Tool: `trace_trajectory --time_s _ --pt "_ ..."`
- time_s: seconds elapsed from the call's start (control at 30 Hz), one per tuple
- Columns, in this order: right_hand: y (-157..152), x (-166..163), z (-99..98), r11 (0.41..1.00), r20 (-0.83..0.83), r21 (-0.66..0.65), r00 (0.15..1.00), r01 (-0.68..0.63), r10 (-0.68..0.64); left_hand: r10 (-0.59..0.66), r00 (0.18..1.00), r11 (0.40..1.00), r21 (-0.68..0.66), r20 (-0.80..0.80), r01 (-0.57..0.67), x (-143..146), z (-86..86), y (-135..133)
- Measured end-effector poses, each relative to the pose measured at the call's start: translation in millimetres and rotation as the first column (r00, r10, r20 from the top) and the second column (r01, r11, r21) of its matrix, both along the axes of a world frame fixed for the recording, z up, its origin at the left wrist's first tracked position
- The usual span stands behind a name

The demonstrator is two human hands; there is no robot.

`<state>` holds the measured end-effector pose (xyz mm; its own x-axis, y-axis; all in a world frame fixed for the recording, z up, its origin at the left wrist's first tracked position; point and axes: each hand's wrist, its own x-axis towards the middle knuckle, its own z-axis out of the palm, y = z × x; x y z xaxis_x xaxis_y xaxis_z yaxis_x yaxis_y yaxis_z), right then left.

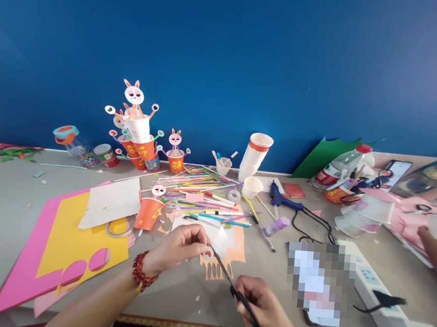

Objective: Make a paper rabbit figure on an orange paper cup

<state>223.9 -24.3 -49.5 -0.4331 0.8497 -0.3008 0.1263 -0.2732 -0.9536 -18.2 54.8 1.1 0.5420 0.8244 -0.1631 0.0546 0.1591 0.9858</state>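
Between thumb and fingers, my left hand [187, 245] pinches a small white paper circle [208, 254] with a red mark on it. My right hand [258, 300] grips black-handled scissors [228, 280], whose blades reach up to the edge of that circle; whether the blades are parted is too small to tell. Under the hands lies an orange paper sheet [239, 246] with oval holes along its near edge. Several pens and coloured sticks [214, 214] are spread just beyond. An orange cup with a rabbit face [149, 213] stands left of them.
Pink [25, 254] and yellow sheets [94, 244] cover the left side. A stacked column of cups [254, 159], a blue glue gun [282, 197] and a power strip [373, 291] are at centre and right. Another person's hand [433, 246] is at far right.
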Motion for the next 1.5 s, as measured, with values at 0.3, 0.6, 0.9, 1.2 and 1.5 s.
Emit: trace_trajectory --time_s 0.3,0.6,0.9,1.2,1.5 --pt "1 4 -1.8 0.999 0.025 0.032 1.000 -0.013 0.012 0.005 1.000 1.000 0.016 0.008 -0.005 1 0.1 1" --pt "1 5 -3.4 0.999 0.043 0.037 0.999 -0.007 0.006 0.005 1.000 0.999 0.036 -0.009 -0.005 0 -3.3 2" --pt "9 8 -10.5 0.989 0.244 0.124 0.963 0.084 -0.112 0.065 0.995 0.990 0.129 -0.080 -0.055 0 -11.0 5" --pt "15 21 -28.5 0.866 0.785 0.493 0.471 -0.079 -0.404 0.091 0.993 0.992 0.099 -0.072 -0.083 -5 -30.9 3" --pt "22 17 -20.3 0.841 0.821 0.509 0.396 -0.181 -0.412 0.153 0.939 0.964 0.255 -0.309 -0.073 -5 -41.1 6"
